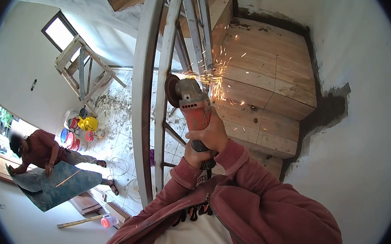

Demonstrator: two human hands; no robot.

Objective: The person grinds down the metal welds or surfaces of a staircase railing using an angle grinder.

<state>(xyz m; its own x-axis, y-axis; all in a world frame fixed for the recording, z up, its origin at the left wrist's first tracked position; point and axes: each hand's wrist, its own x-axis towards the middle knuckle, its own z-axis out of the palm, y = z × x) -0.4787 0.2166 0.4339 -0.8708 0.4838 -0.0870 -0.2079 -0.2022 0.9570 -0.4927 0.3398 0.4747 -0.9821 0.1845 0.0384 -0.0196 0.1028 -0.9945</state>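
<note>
Both hands are closed around the angle grinder (195, 109), the right hand (209, 135) forward and the left hand (193, 157) just behind it at the rear grip. The tool's long axis points away from the body. Its disc (172, 90) sits ahead of the right hand at the steel railing (167, 50), throwing sparks (210, 80).

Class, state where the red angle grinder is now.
Centre of the head view: the angle grinder is gripped by the right hand above the left hand, disc at the metal railing, wooden stairs to its right.
</note>
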